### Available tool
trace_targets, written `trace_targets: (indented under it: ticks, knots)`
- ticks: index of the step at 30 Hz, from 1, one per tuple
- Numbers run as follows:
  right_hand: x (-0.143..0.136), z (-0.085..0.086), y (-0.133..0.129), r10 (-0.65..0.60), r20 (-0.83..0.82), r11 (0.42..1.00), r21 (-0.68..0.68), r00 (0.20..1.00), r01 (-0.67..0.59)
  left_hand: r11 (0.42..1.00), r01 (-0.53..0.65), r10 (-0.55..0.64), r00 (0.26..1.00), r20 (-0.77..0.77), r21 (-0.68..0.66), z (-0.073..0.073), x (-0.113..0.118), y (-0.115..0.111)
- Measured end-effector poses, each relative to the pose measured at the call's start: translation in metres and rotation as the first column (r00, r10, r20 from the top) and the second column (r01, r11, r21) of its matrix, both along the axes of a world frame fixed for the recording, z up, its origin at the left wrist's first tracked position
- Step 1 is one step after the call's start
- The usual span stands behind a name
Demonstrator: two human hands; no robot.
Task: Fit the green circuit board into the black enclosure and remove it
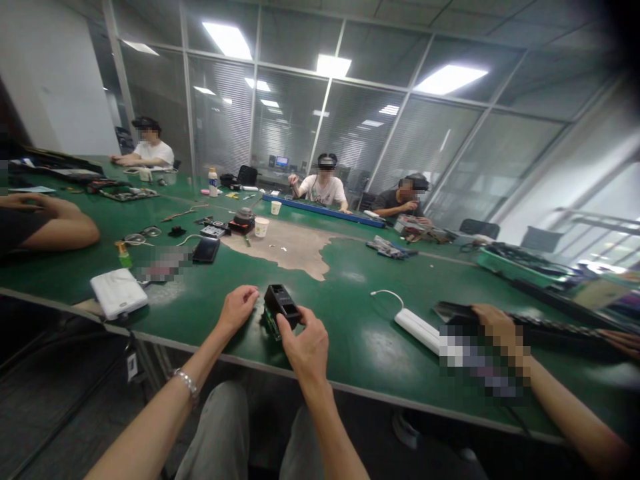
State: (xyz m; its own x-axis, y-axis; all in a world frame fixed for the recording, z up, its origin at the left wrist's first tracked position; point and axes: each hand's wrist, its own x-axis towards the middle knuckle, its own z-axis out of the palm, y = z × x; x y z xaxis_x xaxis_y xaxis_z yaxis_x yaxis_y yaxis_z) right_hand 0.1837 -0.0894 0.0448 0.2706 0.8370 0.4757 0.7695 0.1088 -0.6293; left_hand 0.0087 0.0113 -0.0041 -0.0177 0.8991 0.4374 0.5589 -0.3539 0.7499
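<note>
In the head view, my right hand (306, 341) grips a black plastic housing (283, 301) by its near right side, thumb on the near face and fingers round the right. The housing has rectangular openings on top, and a green circuit board (271, 325) shows along its lower left side. It is tilted, close to the tabletop; whether it touches the table I cannot tell. Just left of it, my left hand (240, 309) is closed, fingers curled together and apart from the housing. What it holds, if anything, is hidden.
A white box (119, 293) and a black phone (206, 250) lie to the left on the green table (370, 327). Paper cups (261, 227) stand farther back. Right of me are a white power strip (417, 330) and a co-worker's hand (495, 325). Other people sit around.
</note>
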Motion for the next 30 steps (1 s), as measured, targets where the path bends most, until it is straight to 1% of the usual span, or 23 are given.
trace_targets:
  ticks: [4, 8, 12, 16, 20, 24, 30]
  knots:
    - [-0.007, -0.003, 0.000, -0.035, 0.090, 0.999, -0.008, 0.995, 0.036, 1.000, 0.012, -0.012, 1.000, 0.007, 0.009, -0.001, -0.001, 0.001]
    - [-0.009, -0.005, 0.001, -0.016, 0.148, 0.999, -0.036, 0.989, 0.022, 1.000, 0.010, -0.010, 1.000, 0.009, 0.007, -0.002, -0.002, 0.002]
    - [-0.009, -0.013, -0.002, -0.018, 0.179, 0.996, -0.083, 0.984, 0.033, 1.000, 0.003, -0.003, 1.000, 0.017, 0.012, -0.004, -0.002, 0.003]
    - [-0.008, -0.025, -0.006, 0.003, 0.185, 0.994, -0.110, 0.983, 0.017, 1.000, -0.007, 0.007, 1.000, 0.015, 0.021, -0.005, -0.002, 0.004]
    - [-0.006, -0.031, -0.005, 0.043, 0.171, 0.997, -0.073, 0.984, -0.031, 1.000, -0.005, 0.005, 1.000, 0.008, 0.013, -0.005, -0.002, 0.004]
    - [-0.005, -0.033, -0.001, 0.035, 0.134, 0.999, -0.035, 0.990, -0.031, 1.000, -0.002, 0.003, 1.000, -0.004, 0.019, -0.005, -0.002, 0.004]
    - [-0.007, -0.031, 0.001, 0.046, 0.080, 0.999, -0.018, 0.996, -0.045, 1.000, -0.006, 0.006, 1.000, 0.000, 0.023, -0.005, -0.002, 0.004]
